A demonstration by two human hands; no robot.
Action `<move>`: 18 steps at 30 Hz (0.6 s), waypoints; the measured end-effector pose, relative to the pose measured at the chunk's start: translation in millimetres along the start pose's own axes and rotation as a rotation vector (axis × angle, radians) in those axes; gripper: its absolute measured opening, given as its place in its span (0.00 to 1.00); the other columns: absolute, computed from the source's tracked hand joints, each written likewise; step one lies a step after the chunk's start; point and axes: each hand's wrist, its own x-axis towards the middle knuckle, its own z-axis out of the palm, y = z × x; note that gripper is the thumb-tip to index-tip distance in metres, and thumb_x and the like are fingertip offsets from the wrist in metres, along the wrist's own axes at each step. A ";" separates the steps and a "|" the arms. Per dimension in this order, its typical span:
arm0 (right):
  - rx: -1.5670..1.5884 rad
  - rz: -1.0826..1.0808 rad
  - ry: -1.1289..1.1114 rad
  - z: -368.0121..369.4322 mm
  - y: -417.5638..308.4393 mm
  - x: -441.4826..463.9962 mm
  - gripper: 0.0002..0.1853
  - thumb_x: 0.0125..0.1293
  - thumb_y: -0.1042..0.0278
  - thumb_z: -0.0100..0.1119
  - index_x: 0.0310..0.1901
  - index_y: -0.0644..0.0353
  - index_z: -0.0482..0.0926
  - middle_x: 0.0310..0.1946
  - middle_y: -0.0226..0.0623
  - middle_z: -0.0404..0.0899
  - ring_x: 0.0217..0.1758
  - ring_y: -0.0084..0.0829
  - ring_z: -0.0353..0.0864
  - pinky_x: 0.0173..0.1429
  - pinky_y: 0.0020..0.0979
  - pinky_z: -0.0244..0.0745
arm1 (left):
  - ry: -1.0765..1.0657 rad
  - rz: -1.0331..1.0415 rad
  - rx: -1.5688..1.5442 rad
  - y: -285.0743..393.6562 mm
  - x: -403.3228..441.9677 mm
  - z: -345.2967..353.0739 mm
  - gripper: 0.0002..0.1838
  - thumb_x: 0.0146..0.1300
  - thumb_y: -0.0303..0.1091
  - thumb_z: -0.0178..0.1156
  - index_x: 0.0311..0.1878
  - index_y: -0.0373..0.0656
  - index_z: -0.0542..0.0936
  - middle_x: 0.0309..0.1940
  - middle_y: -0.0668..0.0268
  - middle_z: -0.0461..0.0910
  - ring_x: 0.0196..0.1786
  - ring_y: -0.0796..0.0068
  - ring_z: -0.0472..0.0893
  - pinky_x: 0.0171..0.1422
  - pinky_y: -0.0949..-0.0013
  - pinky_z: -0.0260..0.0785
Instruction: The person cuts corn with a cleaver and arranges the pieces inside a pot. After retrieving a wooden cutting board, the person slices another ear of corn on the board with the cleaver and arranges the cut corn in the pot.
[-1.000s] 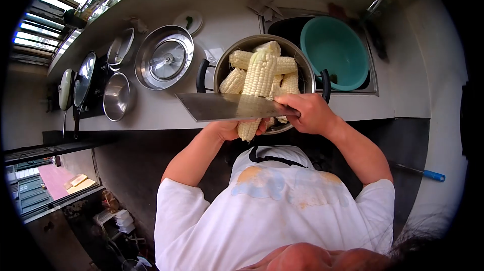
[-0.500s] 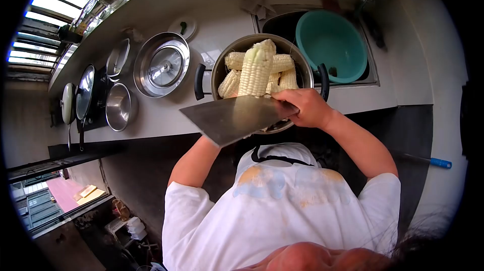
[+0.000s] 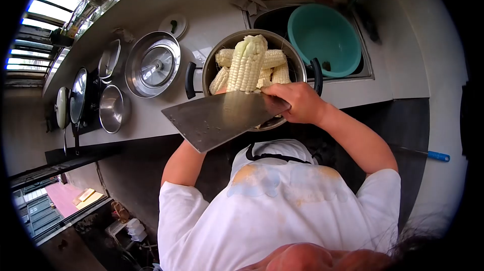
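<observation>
A pale corn cob (image 3: 246, 67) is held raised over a wide steel pot (image 3: 207, 69), its leafy tip pointing away from me. My left hand (image 3: 221, 90) is closed around the lower end of this cob; the broad blade hides nearly all of its fingers. My right hand (image 3: 301, 102) is closed on a cleaver (image 3: 206, 122), gripping near the blade's right end, with the thumb by the cob. The blade lies across the cob's lower part, with small wet bits on it. More corn cobs (image 3: 274, 58) lie in the pot, under the raised one.
A green basin (image 3: 322, 37) sits in the sink behind the pot's right side. To the left are a steel lidded pan (image 3: 153, 64), a steel bowl (image 3: 113, 109) and several lids. A small white plate (image 3: 174, 25) lies farther back. A blue-handled tool (image 3: 438, 156) is at right.
The cleaver has tilted and shifted left, showing more of its face. The cob and right hand stay close together. The whole view has shifted slightly.
</observation>
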 end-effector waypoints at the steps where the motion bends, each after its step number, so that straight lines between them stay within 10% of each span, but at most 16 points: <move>1: -0.021 0.054 -0.039 0.4 -2.0 -2.2 0.13 0.50 0.72 0.62 0.38 0.53 0.73 0.27 0.37 0.79 0.29 0.42 0.80 0.31 0.38 0.75 | 0.033 -0.014 0.169 2.0 2.2 1.4 0.20 0.50 0.27 0.66 0.46 0.37 0.73 0.31 0.61 0.78 0.28 0.74 0.79 0.30 0.70 0.73; 4: -0.066 0.193 -0.151 0.6 -5.9 -2.6 0.14 0.50 0.72 0.62 0.39 0.54 0.73 0.27 0.38 0.79 0.29 0.42 0.80 0.31 0.38 0.75 | 0.173 0.111 0.721 -6.5 10.8 0.8 0.16 0.47 0.25 0.65 0.42 0.34 0.75 0.27 0.62 0.77 0.27 0.74 0.78 0.30 0.72 0.73; 9: 0.019 0.184 -0.139 6.8 3.3 -9.6 0.16 0.47 0.79 0.60 0.41 0.55 0.73 0.30 0.37 0.80 0.31 0.42 0.80 0.32 0.36 0.75 | 0.205 -0.118 0.540 -3.2 -2.1 0.7 0.13 0.47 0.22 0.62 0.38 0.33 0.75 0.26 0.62 0.77 0.26 0.74 0.77 0.29 0.71 0.71; 12: 0.046 0.073 -0.035 3.6 -4.3 -5.2 0.14 0.49 0.79 0.59 0.40 0.55 0.73 0.29 0.38 0.79 0.31 0.43 0.80 0.31 0.37 0.75 | 0.027 -0.132 -0.084 -5.7 -1.2 -6.1 0.09 0.47 0.23 0.62 0.33 0.33 0.77 0.24 0.64 0.78 0.25 0.76 0.77 0.30 0.72 0.70; 15: -0.051 0.208 -0.162 4.1 -1.1 -4.5 0.14 0.50 0.79 0.57 0.40 0.55 0.73 0.29 0.39 0.79 0.31 0.43 0.80 0.32 0.36 0.75 | 0.232 0.079 0.709 1.1 7.0 13.2 0.06 0.46 0.26 0.62 0.29 0.33 0.80 0.24 0.64 0.79 0.24 0.77 0.77 0.30 0.72 0.69; 18: -0.107 0.344 -0.258 5.6 -0.6 -1.3 0.12 0.53 0.72 0.61 0.40 0.53 0.73 0.26 0.41 0.79 0.29 0.45 0.79 0.32 0.41 0.75 | 0.245 -0.008 0.878 0.4 7.0 15.5 0.11 0.47 0.25 0.62 0.35 0.33 0.77 0.25 0.64 0.78 0.24 0.76 0.76 0.28 0.72 0.67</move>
